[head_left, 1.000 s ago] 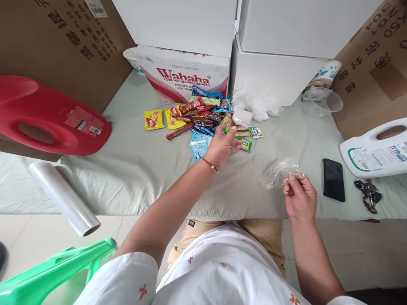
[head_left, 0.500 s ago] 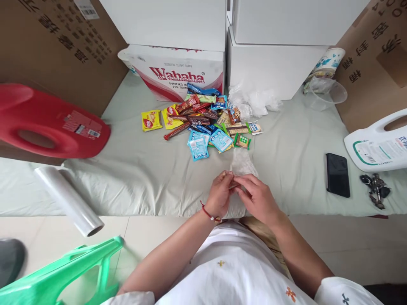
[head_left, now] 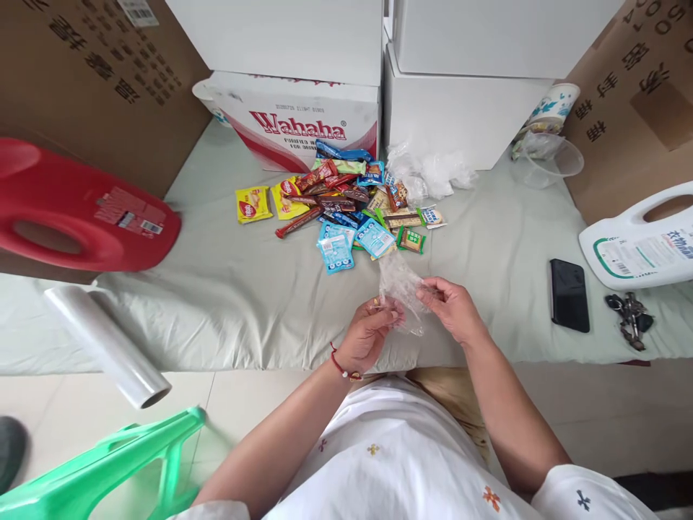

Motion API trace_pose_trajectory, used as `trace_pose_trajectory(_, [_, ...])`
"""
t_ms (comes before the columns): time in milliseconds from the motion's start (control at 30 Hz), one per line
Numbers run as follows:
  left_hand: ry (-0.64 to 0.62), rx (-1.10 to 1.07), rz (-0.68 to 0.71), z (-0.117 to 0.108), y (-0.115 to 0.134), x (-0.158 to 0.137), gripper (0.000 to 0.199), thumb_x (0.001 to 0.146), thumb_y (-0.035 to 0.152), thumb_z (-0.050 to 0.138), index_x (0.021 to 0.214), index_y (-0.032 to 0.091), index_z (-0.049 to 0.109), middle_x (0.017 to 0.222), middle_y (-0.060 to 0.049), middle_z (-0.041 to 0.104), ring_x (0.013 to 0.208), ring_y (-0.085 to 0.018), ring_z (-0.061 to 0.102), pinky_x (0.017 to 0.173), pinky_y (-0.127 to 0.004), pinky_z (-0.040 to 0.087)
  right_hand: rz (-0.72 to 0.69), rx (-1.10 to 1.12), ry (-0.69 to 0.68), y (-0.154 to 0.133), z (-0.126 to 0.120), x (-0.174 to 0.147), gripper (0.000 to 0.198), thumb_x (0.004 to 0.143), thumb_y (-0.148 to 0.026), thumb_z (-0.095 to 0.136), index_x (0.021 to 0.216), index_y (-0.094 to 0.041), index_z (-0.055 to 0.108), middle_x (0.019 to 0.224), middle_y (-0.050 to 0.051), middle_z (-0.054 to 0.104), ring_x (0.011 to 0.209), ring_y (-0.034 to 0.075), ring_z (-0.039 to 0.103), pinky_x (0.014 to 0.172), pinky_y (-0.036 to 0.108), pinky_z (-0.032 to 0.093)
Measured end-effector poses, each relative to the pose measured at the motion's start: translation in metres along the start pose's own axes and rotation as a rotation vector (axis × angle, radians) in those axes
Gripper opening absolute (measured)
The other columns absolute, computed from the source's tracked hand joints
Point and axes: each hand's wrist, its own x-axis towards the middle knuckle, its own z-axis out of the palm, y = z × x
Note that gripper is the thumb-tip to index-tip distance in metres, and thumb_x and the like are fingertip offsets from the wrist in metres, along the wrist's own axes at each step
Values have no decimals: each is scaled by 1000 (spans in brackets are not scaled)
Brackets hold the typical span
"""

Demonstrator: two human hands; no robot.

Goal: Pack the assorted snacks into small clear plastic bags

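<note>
A clear plastic bag [head_left: 401,283] is stretched between my two hands above the front of the cloth-covered table. My left hand [head_left: 373,325] pinches its near left edge, and some of the film lies over the fingers. On the other side, my right hand [head_left: 449,307] grips the bag's right edge between thumb and fingers. Just beyond the bag lies a heap of wrapped snacks [head_left: 338,204], with light-blue packets [head_left: 336,249] and a green-edged biscuit packet [head_left: 411,240] at its near side. More crumpled clear bags [head_left: 433,172] lie behind, to the right of the heap.
White boxes [head_left: 465,115] and a Wahaha carton [head_left: 303,119] stand at the back. To the left are a red jug [head_left: 130,231] and a film roll [head_left: 108,347]; to the right, a phone [head_left: 569,296], keys [head_left: 629,320] and a white jug [head_left: 644,242]. A green stool [head_left: 108,462] stands below left.
My hands, which were together at the bag's edge, have moved apart. My right hand has shifted right, and the bag is now spread open between them.
</note>
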Motion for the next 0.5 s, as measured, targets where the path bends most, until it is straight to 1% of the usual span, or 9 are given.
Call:
trace_pose_trajectory(67, [50,-27,12,-5,3,1,34,62,22,87,67,18,54,74,1,65,69,-11,61,66,-26,50,0,59,13,-4,3,0,37,74,-55,84,81,-20,75,67,-3,59,61,10,46,56,23,37])
trace_pose_trajectory(133, [125,-69,30,-13,7,4,38,62,22,87,68,19,49,68,4,60,62,-10,58,60,-24,48,42,162,93,-9,1,-1,39,72,-56,85,78,-20,72,63,-4,54,55,8,40,50,22,31])
trace_pose_trajectory(233, [203,-118,82,-28,16,8,43,60,22,88,73,21,46,60,10,49,49,-5,47,49,-19,39,101,327,213,-13,-14,-3,42,65,-55,89,75,-20,67,64,-5,52,49,6,31,43,20,23])
trace_pose_trajectory(300, [239,-97,118,-37,22,11,44,61,24,89,79,22,48,59,11,45,45,-4,39,45,-18,33,110,357,260,-10,-28,-5,44,63,-55,90,74,-21,64,66,-5,51,48,5,28,42,20,20])
trace_pose_trajectory(367, [270,-59,136,-44,28,13,44,63,26,89,83,22,50,60,12,45,44,-3,35,43,-18,30,119,262,276,-1,-44,-7,43,67,-57,86,75,-21,63,66,-4,51,49,6,30,43,21,22])
trace_pose_trajectory(400, [290,-37,142,-47,29,13,43,64,28,89,85,23,51,60,12,45,43,-3,34,42,-18,29,116,152,285,4,-53,-8,42,69,-58,83,77,-21,65,67,-3,53,51,7,34,45,22,26])
trace_pose_trajectory(433, [314,-10,153,-49,30,14,43,65,29,89,86,23,52,60,12,45,43,-4,34,41,-18,29,100,3,311,9,-61,-8,41,71,-58,81,79,-21,67,70,-2,56,54,9,38,48,23,31])
trace_pose_trajectory(500, [375,72,206,-51,29,15,41,68,34,87,87,23,52,61,12,44,44,-5,34,41,-19,28,3,-349,435,13,-73,-9,38,74,-57,76,84,-20,71,80,3,63,63,13,48,59,28,42])
